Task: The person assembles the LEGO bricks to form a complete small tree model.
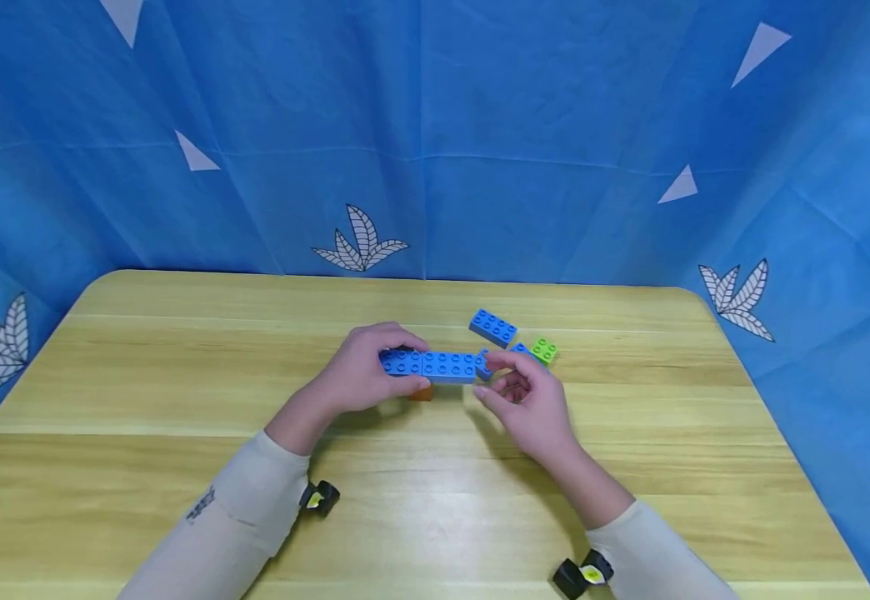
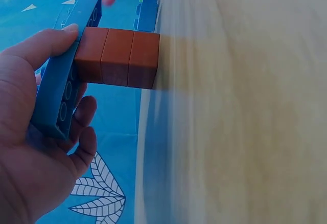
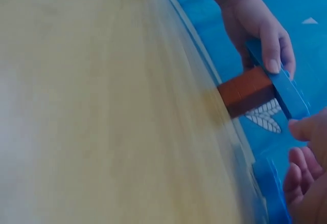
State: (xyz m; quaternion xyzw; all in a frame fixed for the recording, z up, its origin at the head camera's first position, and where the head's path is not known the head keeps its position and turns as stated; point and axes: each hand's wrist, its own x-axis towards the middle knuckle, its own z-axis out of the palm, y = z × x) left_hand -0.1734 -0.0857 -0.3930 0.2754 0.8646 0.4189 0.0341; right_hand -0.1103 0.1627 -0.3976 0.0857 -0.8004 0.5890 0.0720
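A row of two blue toy building bricks (image 1: pixel 448 367) lies end to end on top of a short stack of orange-brown bricks (image 2: pixel 117 58). My left hand (image 1: pixel 370 367) grips the left part of the row, thumb on the near side and fingers on the far side. At the row's right end is my right hand (image 1: pixel 528 404), its thumb and index finger apart and its other fingers loosely curled. Whether its fingertips touch the row's end is hard to tell. Another blue brick (image 1: pixel 483 364) shows partly behind the right index finger.
Beyond the right hand, a loose blue brick (image 1: pixel 492 327) lies on the wooden table (image 1: pixel 217 358). A light green brick (image 1: pixel 544 351) sits near it, with a partly hidden blue brick (image 1: pixel 521 348) alongside. A blue patterned curtain (image 1: pixel 420 125) hangs behind the table.
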